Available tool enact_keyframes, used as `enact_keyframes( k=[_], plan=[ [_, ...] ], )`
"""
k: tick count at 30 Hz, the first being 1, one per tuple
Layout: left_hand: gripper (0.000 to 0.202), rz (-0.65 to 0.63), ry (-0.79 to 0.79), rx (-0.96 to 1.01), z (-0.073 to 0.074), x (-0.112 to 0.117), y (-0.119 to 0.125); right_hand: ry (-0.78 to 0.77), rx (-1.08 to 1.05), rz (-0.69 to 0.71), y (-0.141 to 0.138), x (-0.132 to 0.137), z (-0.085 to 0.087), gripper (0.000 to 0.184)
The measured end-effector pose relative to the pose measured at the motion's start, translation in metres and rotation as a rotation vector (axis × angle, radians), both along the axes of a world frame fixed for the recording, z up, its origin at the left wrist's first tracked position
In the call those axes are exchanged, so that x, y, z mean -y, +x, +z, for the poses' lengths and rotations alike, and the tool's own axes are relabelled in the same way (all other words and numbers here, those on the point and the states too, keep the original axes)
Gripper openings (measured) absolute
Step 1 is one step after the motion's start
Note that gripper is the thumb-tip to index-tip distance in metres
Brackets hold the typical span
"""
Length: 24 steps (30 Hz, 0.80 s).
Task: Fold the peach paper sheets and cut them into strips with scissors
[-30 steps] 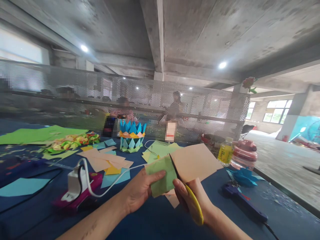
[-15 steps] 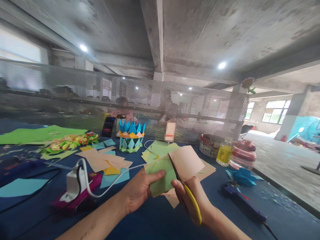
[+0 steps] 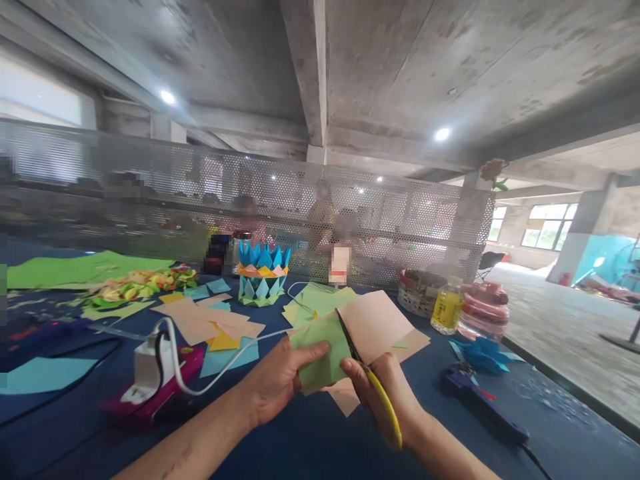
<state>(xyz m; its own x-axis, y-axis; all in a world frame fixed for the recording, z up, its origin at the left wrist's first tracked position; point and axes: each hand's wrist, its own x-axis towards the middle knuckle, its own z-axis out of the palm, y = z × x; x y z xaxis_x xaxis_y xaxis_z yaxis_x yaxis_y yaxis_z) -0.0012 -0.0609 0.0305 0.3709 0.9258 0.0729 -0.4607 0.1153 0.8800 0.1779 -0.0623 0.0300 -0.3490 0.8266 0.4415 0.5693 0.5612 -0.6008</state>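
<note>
My left hand [image 3: 284, 381] is closed on a light green sheet of paper [image 3: 320, 333], its thumb lying across the front. In my right hand [image 3: 390, 390] is a pair of scissors [image 3: 385, 407] with yellow handles and dark blades. The blades run along the right edge of the green paper. Just behind the scissors lies a pale peach sheet of paper [image 3: 375, 323], with another peach piece under my hands. A small green scrap [image 3: 399, 345] rests on the peach paper to the right of the blades.
A folded paper basket [image 3: 263, 273] stands behind loose paper sheets. At left is a purple power strip [image 3: 187, 373] with a white charger and cable. At right lie a glue gun [image 3: 485, 407], a blue paper flower [image 3: 483, 353], a yellow-labelled bottle [image 3: 446, 310] and a pink jug [image 3: 483, 312].
The peach sheet by the blades has settled lower, and a small green scrap now shows on it. Both hands stay almost where they were.
</note>
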Motion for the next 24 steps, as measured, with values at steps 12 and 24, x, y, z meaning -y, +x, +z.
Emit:
enact_keyframes(
  k=[12,24],
  plan=[
    [0.056,-0.039,0.026,0.0,0.0,-0.001,0.001,0.05,0.035,0.022,0.002,0.001,0.006,0.063],
    [0.055,-0.038,0.03,-0.004,0.001,0.001,0.001,0.016,-0.045,0.144,-0.001,0.009,0.014,0.052]
  ],
)
